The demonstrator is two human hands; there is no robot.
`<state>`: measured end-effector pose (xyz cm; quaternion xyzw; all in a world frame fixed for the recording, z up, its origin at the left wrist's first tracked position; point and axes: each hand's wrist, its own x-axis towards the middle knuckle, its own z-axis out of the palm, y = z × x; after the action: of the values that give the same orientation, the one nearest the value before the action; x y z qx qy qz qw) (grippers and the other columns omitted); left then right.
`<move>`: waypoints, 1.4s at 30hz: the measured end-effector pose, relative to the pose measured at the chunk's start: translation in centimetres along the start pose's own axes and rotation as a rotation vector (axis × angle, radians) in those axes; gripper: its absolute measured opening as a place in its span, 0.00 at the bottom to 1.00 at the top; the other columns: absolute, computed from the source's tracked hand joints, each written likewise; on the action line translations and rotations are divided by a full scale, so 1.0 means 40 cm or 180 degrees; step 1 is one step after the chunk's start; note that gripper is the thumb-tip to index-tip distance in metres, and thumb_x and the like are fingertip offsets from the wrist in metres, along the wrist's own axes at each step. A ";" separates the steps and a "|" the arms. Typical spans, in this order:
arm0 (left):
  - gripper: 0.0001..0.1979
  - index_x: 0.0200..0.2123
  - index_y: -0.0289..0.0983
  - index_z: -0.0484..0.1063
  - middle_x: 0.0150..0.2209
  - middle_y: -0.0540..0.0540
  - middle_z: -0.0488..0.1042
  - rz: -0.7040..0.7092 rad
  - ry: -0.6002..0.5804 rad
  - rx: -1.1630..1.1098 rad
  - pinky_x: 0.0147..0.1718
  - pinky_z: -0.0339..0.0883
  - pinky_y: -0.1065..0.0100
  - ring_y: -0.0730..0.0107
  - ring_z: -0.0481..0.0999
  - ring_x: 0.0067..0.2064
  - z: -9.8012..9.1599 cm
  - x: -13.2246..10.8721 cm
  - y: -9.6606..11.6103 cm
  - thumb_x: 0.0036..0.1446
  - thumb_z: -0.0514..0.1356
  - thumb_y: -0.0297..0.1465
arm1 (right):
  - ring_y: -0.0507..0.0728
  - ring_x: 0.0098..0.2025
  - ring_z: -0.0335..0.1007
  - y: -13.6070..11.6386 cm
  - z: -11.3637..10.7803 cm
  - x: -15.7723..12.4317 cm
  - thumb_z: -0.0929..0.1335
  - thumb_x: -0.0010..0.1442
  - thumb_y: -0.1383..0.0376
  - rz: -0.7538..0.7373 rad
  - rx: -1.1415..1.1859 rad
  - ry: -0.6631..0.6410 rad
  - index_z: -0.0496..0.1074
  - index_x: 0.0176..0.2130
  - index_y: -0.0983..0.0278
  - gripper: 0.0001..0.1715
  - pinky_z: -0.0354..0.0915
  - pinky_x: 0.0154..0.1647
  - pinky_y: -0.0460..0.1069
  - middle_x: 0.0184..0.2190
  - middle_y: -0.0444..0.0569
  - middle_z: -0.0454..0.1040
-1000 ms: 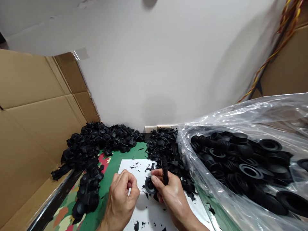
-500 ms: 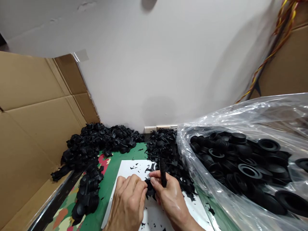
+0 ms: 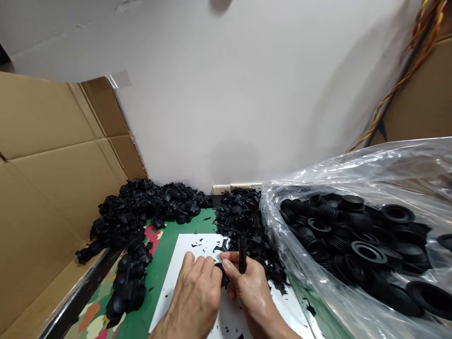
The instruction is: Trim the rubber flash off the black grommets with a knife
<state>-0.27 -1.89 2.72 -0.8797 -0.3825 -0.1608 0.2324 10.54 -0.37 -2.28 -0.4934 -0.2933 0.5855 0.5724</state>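
My left hand (image 3: 197,292) is closed, its fingertips gripping a black rubber part (image 3: 222,272) over the white sheet (image 3: 176,278). Most of that part is hidden by my fingers. My right hand (image 3: 249,285) touches the same rubber part from the other side with thumb and forefinger. A slim black handle (image 3: 242,252) stands upright in my right hand, like that of a pen-style tool. Its lower end is covered by the hand, so its tip cannot be seen. Black rubber scraps (image 3: 197,244) are scattered on the sheet around both hands.
At right, a clear plastic bag (image 3: 271,207) holds many ribbed black rubber bellows (image 3: 369,252). Ribbed rubber pieces (image 3: 155,202) are heaped at left, beside cardboard (image 3: 52,155). Rubber trimmings (image 3: 240,212) pile up behind my hands. A white wall (image 3: 240,94) rises at the back.
My left hand has moved slightly right and up, turning over the rubber part and covering more of it. My right hand has shifted a little to the right, with the black handle still in it.
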 end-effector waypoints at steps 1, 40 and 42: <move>0.16 0.22 0.35 0.68 0.21 0.46 0.69 0.0055 0.0049 0.0031 0.28 0.50 0.62 0.61 0.65 0.23 0.004 0.004 0.004 0.52 0.49 0.13 | 0.48 0.13 0.53 -0.003 0.000 -0.002 0.72 0.43 0.59 -0.0007 -0.0046 0.0031 0.73 0.32 0.68 0.17 0.51 0.14 0.45 0.13 0.37 0.62; 0.08 0.34 0.40 0.69 0.29 0.50 0.71 -0.0886 0.0320 -0.1357 0.31 0.58 0.66 0.67 0.69 0.30 -0.033 -0.033 -0.021 0.58 0.54 0.22 | 0.47 0.13 0.53 -0.039 0.001 -0.019 0.72 0.44 0.59 0.0053 -0.0187 -0.0197 0.73 0.32 0.68 0.16 0.50 0.14 0.44 0.15 0.39 0.65; 0.10 0.32 0.39 0.68 0.28 0.50 0.72 -0.0865 0.0185 -0.1232 0.30 0.57 0.65 0.67 0.69 0.29 -0.034 -0.030 -0.016 0.58 0.52 0.20 | 0.48 0.14 0.53 -0.037 -0.001 -0.021 0.72 0.45 0.59 0.0013 -0.0113 -0.0223 0.73 0.32 0.68 0.17 0.50 0.14 0.44 0.14 0.38 0.64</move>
<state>-1.70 -2.94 3.48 -0.8433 -0.4525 -0.2861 0.0465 11.00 -0.95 -0.75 -0.4833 -0.3225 0.5983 0.5518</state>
